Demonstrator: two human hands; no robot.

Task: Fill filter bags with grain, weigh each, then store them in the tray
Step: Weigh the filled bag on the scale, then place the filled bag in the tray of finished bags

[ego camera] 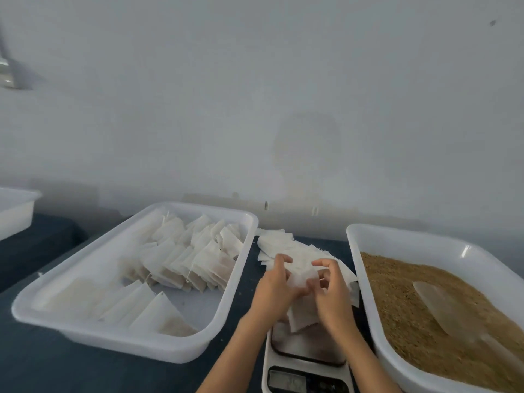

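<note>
Both hands work an empty white filter bag (300,277) above the pile of empty bags (279,245) between the two trays. My left hand (276,287) grips its left side, and my right hand (330,290) pinches its right side with curled fingers. Under my wrists a small digital scale (307,361) stands with a few loose bags (302,317) lying across its back. The white storage tray (85,263) on the left holds several filled bags (195,262) in rows. On the right, a white tray (365,268) holds brown grain (402,307) with a translucent scoop (442,307) lying in it.
A dark blue cloth (85,367) covers the table. Another white tub (15,211) sits at the far left edge. A plain grey wall rises close behind the trays.
</note>
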